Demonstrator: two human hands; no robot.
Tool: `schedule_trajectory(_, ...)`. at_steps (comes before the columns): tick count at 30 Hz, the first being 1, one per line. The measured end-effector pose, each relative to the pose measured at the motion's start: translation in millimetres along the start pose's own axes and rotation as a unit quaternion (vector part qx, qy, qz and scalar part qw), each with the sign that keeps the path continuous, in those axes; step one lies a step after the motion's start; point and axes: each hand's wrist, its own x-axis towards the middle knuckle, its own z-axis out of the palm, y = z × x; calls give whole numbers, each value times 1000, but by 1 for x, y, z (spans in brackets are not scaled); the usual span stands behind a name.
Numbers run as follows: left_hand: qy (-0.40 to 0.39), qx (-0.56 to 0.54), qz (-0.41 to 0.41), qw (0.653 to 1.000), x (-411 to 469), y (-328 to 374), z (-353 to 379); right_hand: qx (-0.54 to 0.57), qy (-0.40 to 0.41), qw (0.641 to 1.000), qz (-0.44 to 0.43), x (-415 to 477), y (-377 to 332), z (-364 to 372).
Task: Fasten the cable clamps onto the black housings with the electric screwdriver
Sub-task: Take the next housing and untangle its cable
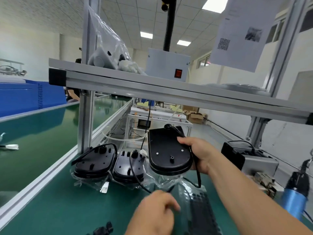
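Three black housings [94, 162] [128, 167] [167, 150], two hands [155, 212] [198, 153]

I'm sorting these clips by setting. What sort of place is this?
Most likely a factory assembly line. A green conveyor belt runs beside an aluminium-frame workstation, several identical black housings lie in a row on the bench, and a printed instruction sheet hangs overhead.
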Motion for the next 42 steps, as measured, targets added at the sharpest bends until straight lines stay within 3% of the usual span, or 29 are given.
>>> schedule_trajectory(1,45,-10,-38,998,-1,-1,-18,8,-1,1000,-3,-12,6,2)
schedule_trajectory(4,115,-215,-129,961,2,-10,-59,40,-11,999,3,-46,28,7)
schedule_trajectory(6,98,-354,-143,919,2,-13,-68,52,-20,998,17,-63,45,13)
schedule_trajectory(8,57,-416,-130,898,1,-14,-67,35,-20,999,18,-73,62,21)
schedule_trajectory(14,63,-347,-117,928,-8,-17,-40,-7,-53,998,16,-81,92,26)
schedule_trajectory(18,45,-309,-139,940,-18,-17,-39,-170,-48,984,22,-81,103,16)
schedule_trajectory(20,34,-288,-149,945,-23,-13,-34,-285,-5,958,-28,-78,106,7)
schedule_trajectory(24,36,-224,-185,956,-27,-13,-23,-488,101,858,-127,-74,100,-3)
schedule_trajectory(26,37,-97,-175,979,-28,-8,-25,-492,132,849,-140,-75,98,-4)
schedule_trajectory(28,34,18,-170,985,-30,0,-30,-461,138,862,-162,-78,97,-4)
schedule_trajectory(31,15,97,-176,979,-32,7,-32,-408,138,873,-228,-82,95,-4)
schedule_trajectory(35,-1,60,-190,980,-40,3,-34,-430,172,833,-303,-79,90,-4)
schedule_trajectory(39,-6,2,-181,984,-54,-4,-31,-373,193,853,-309,-79,89,-1)
schedule_trajectory(42,-28,43,-175,983,-62,-3,-31,-348,223,854,-317,-82,87,3)
